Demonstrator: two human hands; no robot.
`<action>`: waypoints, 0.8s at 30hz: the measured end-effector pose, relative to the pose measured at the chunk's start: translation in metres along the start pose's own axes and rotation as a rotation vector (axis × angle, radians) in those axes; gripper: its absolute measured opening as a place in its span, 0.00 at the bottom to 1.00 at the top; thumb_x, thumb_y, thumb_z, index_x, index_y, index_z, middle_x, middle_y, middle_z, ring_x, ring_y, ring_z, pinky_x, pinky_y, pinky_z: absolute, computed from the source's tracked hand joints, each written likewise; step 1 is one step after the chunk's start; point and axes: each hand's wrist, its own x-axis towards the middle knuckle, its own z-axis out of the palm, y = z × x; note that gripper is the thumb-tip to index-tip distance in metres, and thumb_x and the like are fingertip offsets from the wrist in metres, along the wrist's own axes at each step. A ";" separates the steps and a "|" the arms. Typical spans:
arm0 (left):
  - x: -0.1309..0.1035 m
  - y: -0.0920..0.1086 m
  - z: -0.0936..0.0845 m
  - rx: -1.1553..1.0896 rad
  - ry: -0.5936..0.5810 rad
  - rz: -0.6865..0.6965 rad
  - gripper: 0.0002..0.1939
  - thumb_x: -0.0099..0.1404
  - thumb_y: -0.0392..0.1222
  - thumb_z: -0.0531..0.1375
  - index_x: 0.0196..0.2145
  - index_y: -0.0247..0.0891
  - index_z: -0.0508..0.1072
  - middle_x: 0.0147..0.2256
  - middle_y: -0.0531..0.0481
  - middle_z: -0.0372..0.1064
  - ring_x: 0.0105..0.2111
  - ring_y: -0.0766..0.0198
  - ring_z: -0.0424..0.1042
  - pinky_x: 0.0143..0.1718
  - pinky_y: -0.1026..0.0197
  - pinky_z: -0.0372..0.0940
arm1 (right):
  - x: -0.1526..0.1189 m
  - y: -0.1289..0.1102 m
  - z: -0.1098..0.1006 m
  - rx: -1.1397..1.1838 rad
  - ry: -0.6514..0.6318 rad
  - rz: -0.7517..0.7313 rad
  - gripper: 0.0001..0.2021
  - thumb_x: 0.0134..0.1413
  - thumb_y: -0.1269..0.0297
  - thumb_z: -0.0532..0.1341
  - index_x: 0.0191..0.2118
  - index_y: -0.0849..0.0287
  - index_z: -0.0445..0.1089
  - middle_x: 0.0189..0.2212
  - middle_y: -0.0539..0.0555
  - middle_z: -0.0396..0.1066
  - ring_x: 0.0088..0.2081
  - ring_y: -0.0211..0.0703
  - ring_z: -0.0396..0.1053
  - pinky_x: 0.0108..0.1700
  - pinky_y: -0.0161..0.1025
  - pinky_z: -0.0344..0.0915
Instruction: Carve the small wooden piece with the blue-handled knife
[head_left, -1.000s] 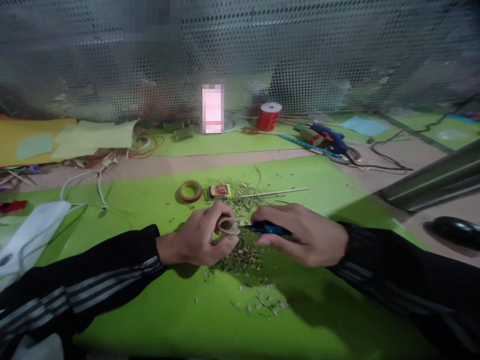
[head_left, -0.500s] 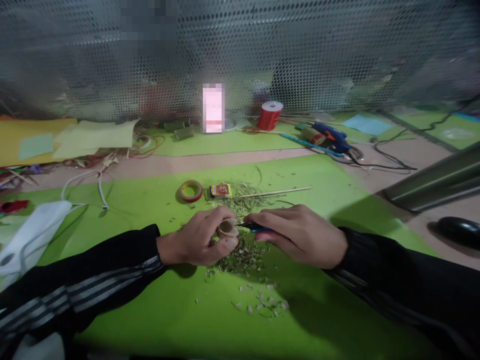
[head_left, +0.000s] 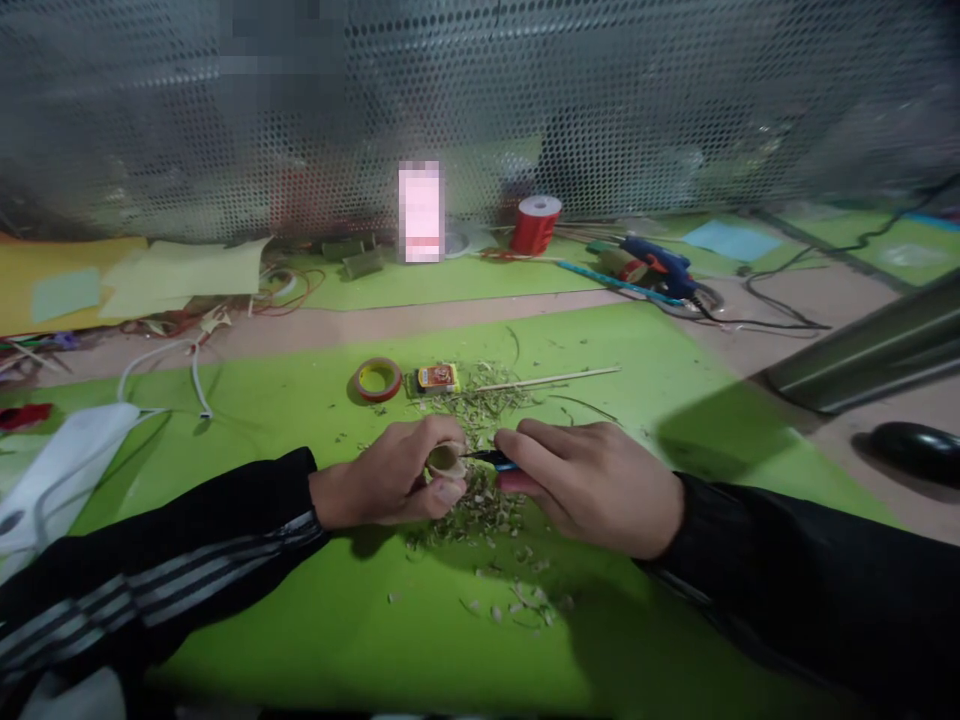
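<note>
My left hand [head_left: 394,472] is closed around a short, hollow tan tube [head_left: 447,460], its open end turned toward me. From the other side, my right hand [head_left: 596,482] grips a craft knife [head_left: 489,458] with a dark, thin blade and a bit of blue handle showing. The blade's tip meets the tube's right rim; whether it is cutting in, I cannot tell. Curled pale-green shavings [head_left: 487,508] lie scattered under and around both hands. Beyond them are a small red-and-yellow box [head_left: 437,377], a tape roll [head_left: 379,381] and a thin wooden stick [head_left: 559,379].
A lit phone [head_left: 421,212] stands against the perforated metal screen. To its right are a red spool [head_left: 535,226] and a blue glue gun [head_left: 660,266] with a black cord. A white power strip [head_left: 64,465] lies left; a metal post [head_left: 870,350] slants in at right.
The camera view has shifted slightly. My right hand has tilted and drawn a little lower at the wrist, with the blade still at the tube's rim. My left hand keeps its hold.
</note>
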 end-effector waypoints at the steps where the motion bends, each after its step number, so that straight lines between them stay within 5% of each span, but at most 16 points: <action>1: 0.000 0.000 0.000 0.017 0.003 -0.003 0.06 0.68 0.44 0.49 0.39 0.40 0.56 0.24 0.57 0.60 0.19 0.69 0.58 0.21 0.65 0.55 | 0.000 -0.001 0.000 -0.011 -0.012 0.004 0.16 0.70 0.62 0.41 0.39 0.56 0.64 0.25 0.49 0.64 0.20 0.37 0.53 0.25 0.41 0.41; 16: -0.010 -0.012 0.007 -0.058 0.026 0.051 0.10 0.68 0.46 0.50 0.41 0.41 0.52 0.29 0.55 0.58 0.22 0.70 0.58 0.21 0.64 0.58 | 0.003 -0.007 0.006 0.188 -0.204 0.007 0.26 0.70 0.57 0.30 0.35 0.58 0.62 0.23 0.50 0.61 0.20 0.37 0.38 0.23 0.39 0.36; 24: -0.003 -0.006 0.007 -0.214 0.047 0.036 0.15 0.71 0.56 0.46 0.42 0.42 0.52 0.32 0.53 0.57 0.25 0.69 0.59 0.24 0.64 0.60 | 0.007 -0.005 0.010 0.280 -0.103 -0.009 0.27 0.70 0.54 0.30 0.34 0.58 0.61 0.21 0.49 0.60 0.18 0.36 0.46 0.22 0.38 0.40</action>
